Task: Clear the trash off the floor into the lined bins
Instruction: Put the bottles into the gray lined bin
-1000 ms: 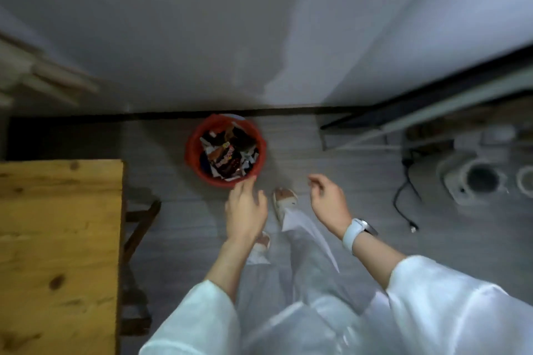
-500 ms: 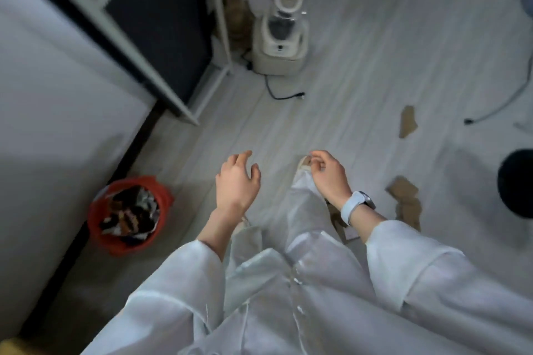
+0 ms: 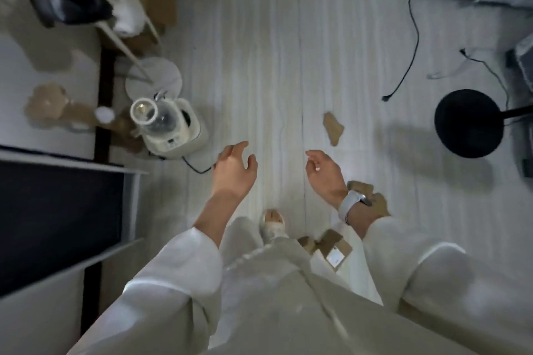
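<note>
Pale plank floor [image 3: 259, 52] all the way across, and honestly it's still pretty messy on the right half. Going left to right: a white kitchen appliance [image 3: 168, 127] with a clear jug sits on the floor by the wall, its cord trailing toward the middle. No bin shows anywhere in this view, so whatever gets picked up has to be carried out of frame.

Left hand [image 3: 233, 171] hangs over bare floor with fingers loosely spread, holding nothing. Right hand [image 3: 326, 174], the one with the white watch [image 3: 353, 204], is the same deal, fingers slack and slightly curled, nothing in it.

The trash itself is brown cardboard. One torn scrap [image 3: 333, 128] lies flat just ahead of the right hand. More torn pieces [image 3: 375, 202] sit under the right wrist, partly hidden by it. A small cardboard box [image 3: 336, 248] with a white label lies by the person's feet.

My take on doing this well: crouch and use both hands at once instead of making a trip per piece. Right hand takes the far scrap first, sliding a fingertip under an edge since it's flat on the planks, then stacks the wrist-side pieces onto it. Left hand grabs the box. Watch the black cable [image 3: 409, 46] and the round black base [image 3: 468, 122] further right when stepping around.
</note>
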Motion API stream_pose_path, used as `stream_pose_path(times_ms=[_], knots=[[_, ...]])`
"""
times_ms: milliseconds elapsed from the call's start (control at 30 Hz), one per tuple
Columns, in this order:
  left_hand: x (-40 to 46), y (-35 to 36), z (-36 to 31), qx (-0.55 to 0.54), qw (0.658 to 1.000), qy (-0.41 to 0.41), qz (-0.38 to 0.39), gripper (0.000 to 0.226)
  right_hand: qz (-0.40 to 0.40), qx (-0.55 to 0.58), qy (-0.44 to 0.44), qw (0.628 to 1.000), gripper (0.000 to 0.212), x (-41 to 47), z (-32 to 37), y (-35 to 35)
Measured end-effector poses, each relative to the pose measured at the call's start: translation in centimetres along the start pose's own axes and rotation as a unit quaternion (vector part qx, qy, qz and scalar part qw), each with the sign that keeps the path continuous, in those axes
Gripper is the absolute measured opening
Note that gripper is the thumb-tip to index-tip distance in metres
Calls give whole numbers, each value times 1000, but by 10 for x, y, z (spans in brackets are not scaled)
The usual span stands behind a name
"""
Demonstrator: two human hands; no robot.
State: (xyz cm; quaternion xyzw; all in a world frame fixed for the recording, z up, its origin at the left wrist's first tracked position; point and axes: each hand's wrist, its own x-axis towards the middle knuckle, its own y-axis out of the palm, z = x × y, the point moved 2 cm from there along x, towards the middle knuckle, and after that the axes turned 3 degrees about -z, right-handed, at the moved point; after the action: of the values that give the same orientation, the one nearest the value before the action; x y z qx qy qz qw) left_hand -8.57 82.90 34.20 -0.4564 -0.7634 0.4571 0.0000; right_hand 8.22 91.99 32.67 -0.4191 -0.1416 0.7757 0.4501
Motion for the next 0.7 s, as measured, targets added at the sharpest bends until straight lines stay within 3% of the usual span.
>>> stream_pose_path(times_ms=[433, 700], knots=[[293, -56, -154, 83, 992, 91, 12, 45, -82, 36, 24, 996, 35, 267, 151, -83], [478, -91, -278, 119, 979, 151, 61, 45, -126, 77, 55, 988, 34, 414, 254, -155]])
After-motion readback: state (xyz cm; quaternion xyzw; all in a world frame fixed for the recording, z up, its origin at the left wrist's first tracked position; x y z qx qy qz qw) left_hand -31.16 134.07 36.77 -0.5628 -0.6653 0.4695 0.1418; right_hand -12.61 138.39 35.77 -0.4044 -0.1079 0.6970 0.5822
